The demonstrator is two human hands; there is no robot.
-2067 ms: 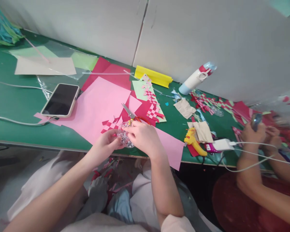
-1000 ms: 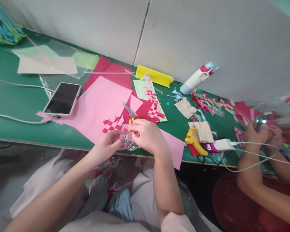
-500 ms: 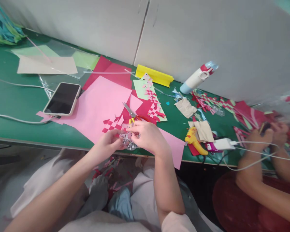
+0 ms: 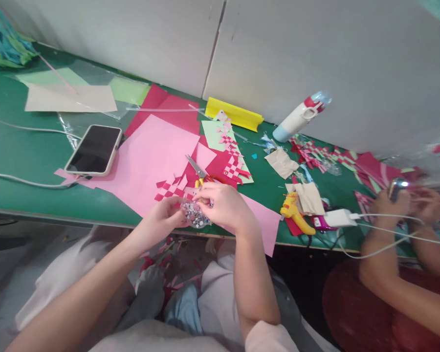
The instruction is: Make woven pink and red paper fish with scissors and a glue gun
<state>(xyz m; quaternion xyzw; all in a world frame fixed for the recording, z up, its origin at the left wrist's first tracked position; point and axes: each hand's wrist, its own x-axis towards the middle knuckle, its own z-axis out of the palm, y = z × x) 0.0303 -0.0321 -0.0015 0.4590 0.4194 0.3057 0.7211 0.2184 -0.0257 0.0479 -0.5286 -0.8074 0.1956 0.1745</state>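
A clear bag of googly eyes [image 4: 196,218] lies at the table's front edge, and my left hand [image 4: 165,215] is closed on its left side. Over the bag's right part, my right hand [image 4: 223,205] is closed with thumb and fingertips together; what it pinches, if anything, is too small to make out. Just beyond my hands is a woven pink and red paper piece [image 4: 172,188]. Scissors [image 4: 196,167] with yellow and red handles lie behind my right hand, blades pointing away to the left. Pink paper [image 4: 152,156] spreads beneath these things.
A phone [image 4: 94,150] with a cable lies at left. Finished-looking woven paper fish [image 4: 232,168] lie on green and red paper. To the right are a yellow glue gun [image 4: 296,214], a white bottle [image 4: 298,117] and a charger [image 4: 339,218]. A co-worker's hands [image 4: 392,205] hold a dark object.
My right fingertips have shifted slightly over the bag, while my left hand keeps its grip. At far right, the co-worker's dark object has tilted and now shows a bright glint.
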